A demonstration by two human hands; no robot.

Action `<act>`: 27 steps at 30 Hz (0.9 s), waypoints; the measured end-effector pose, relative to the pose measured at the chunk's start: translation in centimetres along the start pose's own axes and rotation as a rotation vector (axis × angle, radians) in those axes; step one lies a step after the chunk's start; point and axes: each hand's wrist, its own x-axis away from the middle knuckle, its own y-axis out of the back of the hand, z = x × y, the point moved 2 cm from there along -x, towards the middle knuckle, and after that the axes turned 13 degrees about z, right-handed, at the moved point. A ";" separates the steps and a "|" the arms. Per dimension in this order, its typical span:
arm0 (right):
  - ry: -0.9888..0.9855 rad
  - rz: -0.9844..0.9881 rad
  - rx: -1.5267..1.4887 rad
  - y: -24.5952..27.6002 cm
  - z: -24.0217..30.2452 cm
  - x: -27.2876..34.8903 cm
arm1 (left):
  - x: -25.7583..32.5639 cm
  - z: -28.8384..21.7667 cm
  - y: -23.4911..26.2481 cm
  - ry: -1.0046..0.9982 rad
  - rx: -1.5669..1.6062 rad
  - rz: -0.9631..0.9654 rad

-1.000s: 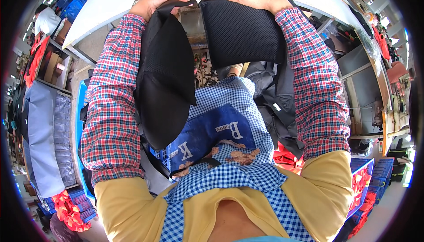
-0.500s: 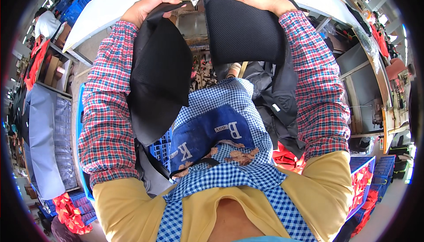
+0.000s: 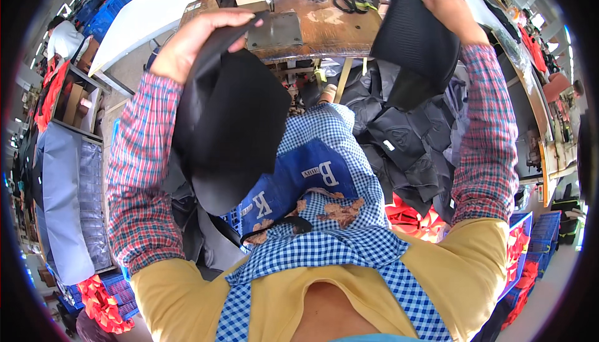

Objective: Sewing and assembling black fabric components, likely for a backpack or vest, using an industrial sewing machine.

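My left hand (image 3: 198,41) grips a large black fabric panel (image 3: 234,117) by its top edge, thumb on one side and fingers on the other. The panel hangs down in front of my left forearm, folded near the grip and partly covering my apron. Out to the right, my right hand (image 3: 450,13) is closed on the upper corner of a smaller black ribbed-mesh panel (image 3: 415,43). That one hangs tilted above a heap of dark grey fabric pieces (image 3: 405,136). The two panels are apart.
Ahead stands a worn wooden sewing table (image 3: 327,27) with a metal plate (image 3: 277,30), and black-handled scissors (image 3: 349,2) lie at its back. White worktops (image 3: 134,14) flank it. Red strips (image 3: 415,217) lie by my right side. A blue crate (image 3: 546,236) stands farther right.
My hands have moved apart, the right one outward and down with the mesh panel, which has tilted. The left panel has come nearer. The sewing table and scissors now show between them.
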 end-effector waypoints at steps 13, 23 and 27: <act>0.666 0.527 -1.165 3.4 15.4 25.6 | 2.1 2.1 -20.6 -0.413 -0.345 0.435; -0.139 -0.714 -1.411 6.8 -2.4 36.6 | 3.8 6.3 -22.5 -0.606 -1.166 0.380; -0.433 -0.335 -1.334 7.0 -3.2 35.0 | 1.3 6.4 -24.4 -0.533 -1.103 0.454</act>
